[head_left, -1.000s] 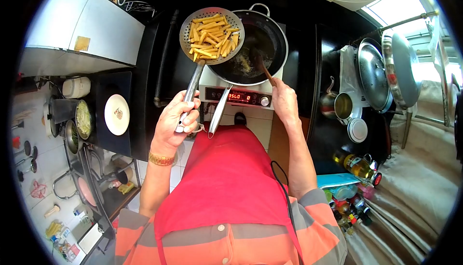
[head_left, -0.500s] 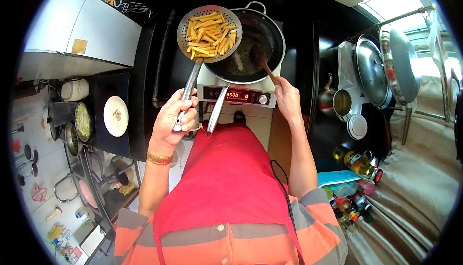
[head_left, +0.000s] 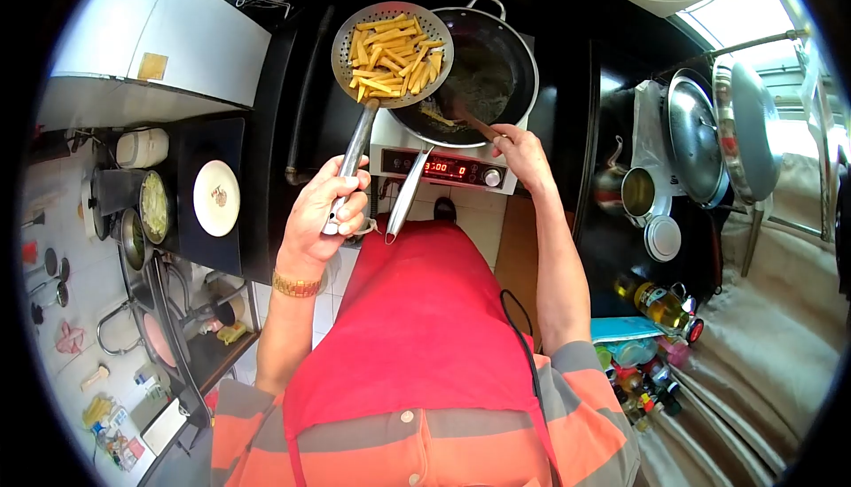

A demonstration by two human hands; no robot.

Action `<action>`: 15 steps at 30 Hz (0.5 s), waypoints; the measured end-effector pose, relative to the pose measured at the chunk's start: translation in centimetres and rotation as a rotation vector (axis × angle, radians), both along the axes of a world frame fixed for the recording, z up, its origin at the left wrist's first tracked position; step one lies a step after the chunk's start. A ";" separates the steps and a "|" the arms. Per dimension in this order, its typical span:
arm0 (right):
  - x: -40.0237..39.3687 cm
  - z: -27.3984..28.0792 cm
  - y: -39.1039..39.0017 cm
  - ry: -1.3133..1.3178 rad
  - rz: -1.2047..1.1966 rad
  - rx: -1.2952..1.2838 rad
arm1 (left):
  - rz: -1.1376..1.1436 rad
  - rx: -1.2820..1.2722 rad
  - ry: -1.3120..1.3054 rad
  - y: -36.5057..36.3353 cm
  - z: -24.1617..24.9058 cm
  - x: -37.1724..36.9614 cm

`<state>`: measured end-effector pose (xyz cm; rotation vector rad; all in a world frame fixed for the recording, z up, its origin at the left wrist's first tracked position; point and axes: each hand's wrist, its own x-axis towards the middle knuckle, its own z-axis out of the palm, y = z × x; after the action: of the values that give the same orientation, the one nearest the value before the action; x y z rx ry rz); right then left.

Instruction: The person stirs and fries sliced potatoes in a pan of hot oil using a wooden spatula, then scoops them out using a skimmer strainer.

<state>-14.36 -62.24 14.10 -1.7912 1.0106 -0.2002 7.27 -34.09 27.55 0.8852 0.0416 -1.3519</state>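
My left hand (head_left: 321, 208) is closed around the metal handle of a perforated skimmer (head_left: 342, 51). A heap of cut fries (head_left: 394, 54) lies in the skimmer, which is raised over the left edge of a dark wok (head_left: 519, 53). Some oil shows in the wok, with a small yellowish piece (head_left: 436, 115) near its front wall. My right hand (head_left: 525, 159) grips a wooden spatula (head_left: 479, 125), its head down inside the wok, partly blurred. Under the wok is an induction cooker (head_left: 443, 168) with a lit red display; the wok's long metal handle (head_left: 408, 196) points toward my apron.
On the left are a white plate (head_left: 216, 228), a bowl of chopped greens (head_left: 154, 207) and a sink area. To the right stand a small pot (head_left: 637, 193), upright pan lids (head_left: 697, 137) and an oil bottle (head_left: 656, 301). A black hose (head_left: 306, 106) runs left of the cooker.
The spatula head has moved left and toward me along the wok's front wall, and my right hand has shifted slightly with it. My left hand still holds up the skimmer of fries. The view has shifted slightly.
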 end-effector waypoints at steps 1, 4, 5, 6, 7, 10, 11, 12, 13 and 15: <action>-0.3 0.2 -0.1 0.033 0.006 0.036 | 0.006 0.009 -0.004 0.1 0.0 0.0; -1.4 -0.1 -1.2 0.088 -0.014 0.195 | 0.010 0.015 0.000 0.0 0.0 0.0; -1.6 0.7 -1.4 0.103 -0.026 0.231 | 0.013 0.019 -0.008 0.0 0.1 -0.1; -1.8 1.0 -1.5 0.105 -0.026 0.232 | 0.014 0.019 -0.007 -0.1 0.1 -0.1; -2.0 1.3 -1.7 0.110 -0.035 0.235 | 0.016 0.021 -0.005 -0.1 0.2 -0.1; -2.6 1.9 -2.0 0.114 -0.041 0.244 | 0.015 0.023 0.003 -0.1 0.1 0.0; -2.6 2.6 -1.9 0.102 -0.057 0.322 | 0.012 0.021 0.005 -0.1 0.1 0.1; -2.7 3.1 -1.9 0.090 -0.074 0.401 | 0.011 0.021 0.007 -0.1 0.1 0.2; -2.8 3.2 -2.0 0.087 -0.081 0.436 | 0.006 0.023 0.007 -0.2 0.1 0.2; -3.2 3.5 -2.2 0.073 -0.088 0.470 | 0.000 0.025 0.010 -0.3 0.1 0.2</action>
<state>-17.52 -64.44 17.65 -1.3359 1.0859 0.0486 7.48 -34.34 27.65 0.8997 0.0661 -1.3581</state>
